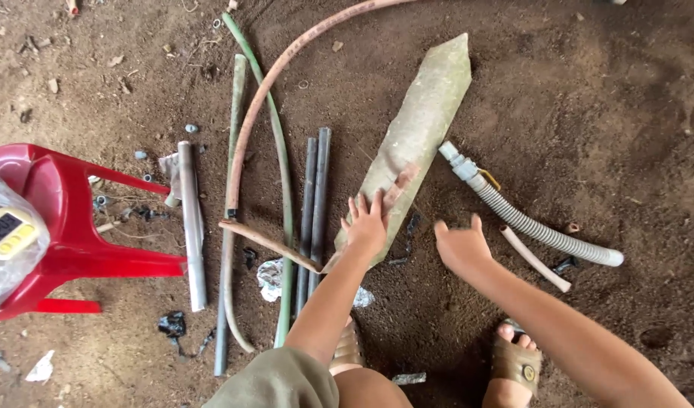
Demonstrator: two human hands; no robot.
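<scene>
The person squatted on the dirt floor (588, 113), sandalled feet at the near edge; the left hand (366, 225) lay flat, fingers spread wide, on the near end of a long pale sheet offcut (422, 128) that tapered to a point at the far end; it pressed on the piece rather than gripped it. The right hand (462, 245) hovered just right of that offcut, fingers loosely open, holding nothing and touching nothing so far as could be seen; the palm faced away from the camera, so a small item in it could not be ruled out.

Right of the right hand lay a corrugated grey hose (543, 230) with a plastic fitting at its far end, and beside it a short pale tube (534, 259). Left of the offcut lay two dark pipes (313, 204) side by side, a thin green hose (280, 166), a curved pinkish hose (264, 98) and a grey pipe (192, 227); a red plastic stool (67, 242) stood at the left edge.

Judged step: steadying the offcut among the sorted pipe pieces. To shift it, the flat left hand would have to curl under an edge; the free right hand was placed to take the opposite edge.
</scene>
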